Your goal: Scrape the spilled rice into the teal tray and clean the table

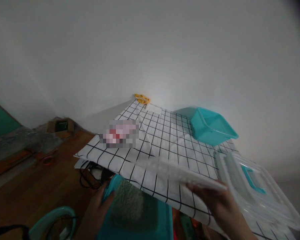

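At the table's near edge, my left hand [98,207] grips the left rim of a teal plastic bin [170,220]. Greyish-green grainy material [132,206] lies inside the bin. My right hand [216,200] holds the right end of a thin, whitish see-through panel [187,175], blurred by motion, tilted above the checked cloth. Its exact kind is not clear. Close to my right hand, clear plastic lids [262,190] with a teal handle lie on the cloth.
A teal basket [211,128] stands tilted at the back right of the checked cloth [160,140]. A blurred-out pinkish item [120,133] lies left, a yellow object [142,98] at the far corner. Cables [88,175], a round basin [52,220] and a cardboard box [60,126] are lower left.
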Available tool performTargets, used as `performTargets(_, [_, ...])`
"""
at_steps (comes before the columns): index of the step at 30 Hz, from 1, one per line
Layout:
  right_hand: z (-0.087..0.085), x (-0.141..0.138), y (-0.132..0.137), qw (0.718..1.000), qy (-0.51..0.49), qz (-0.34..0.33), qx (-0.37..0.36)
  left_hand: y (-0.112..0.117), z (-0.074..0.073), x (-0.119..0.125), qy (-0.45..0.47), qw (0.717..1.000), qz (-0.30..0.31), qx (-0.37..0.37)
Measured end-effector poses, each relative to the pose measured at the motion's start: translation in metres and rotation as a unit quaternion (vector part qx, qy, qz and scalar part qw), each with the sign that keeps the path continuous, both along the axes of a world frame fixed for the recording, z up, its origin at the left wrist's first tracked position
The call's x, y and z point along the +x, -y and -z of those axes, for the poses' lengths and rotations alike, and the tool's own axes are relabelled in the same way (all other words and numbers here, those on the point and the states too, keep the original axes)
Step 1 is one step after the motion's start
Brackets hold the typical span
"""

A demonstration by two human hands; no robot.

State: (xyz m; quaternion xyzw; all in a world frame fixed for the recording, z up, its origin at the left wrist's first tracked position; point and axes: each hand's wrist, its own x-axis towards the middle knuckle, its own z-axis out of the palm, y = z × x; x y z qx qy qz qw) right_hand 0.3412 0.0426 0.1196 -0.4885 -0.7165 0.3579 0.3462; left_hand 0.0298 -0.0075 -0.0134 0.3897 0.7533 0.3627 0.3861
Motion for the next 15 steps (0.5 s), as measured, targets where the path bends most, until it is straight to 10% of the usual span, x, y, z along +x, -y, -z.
performTargets(5, [0.005,0.041,-0.086,0.945,0.123,0.264,0.150,0.000,0.008,0.001,0.015,1.000,-0.019,0.009])
performTargets(9, [0.014,0.050,-0.128,0.907,0.230,0.319,0.151,0.000,0.014,0.002,0.004,1.000,-0.028,0.013])
performTargets(15, [0.023,0.018,-0.065,0.935,0.235,0.214,0.159,0.001,0.015,0.000,-0.011,0.999,-0.035,0.000])
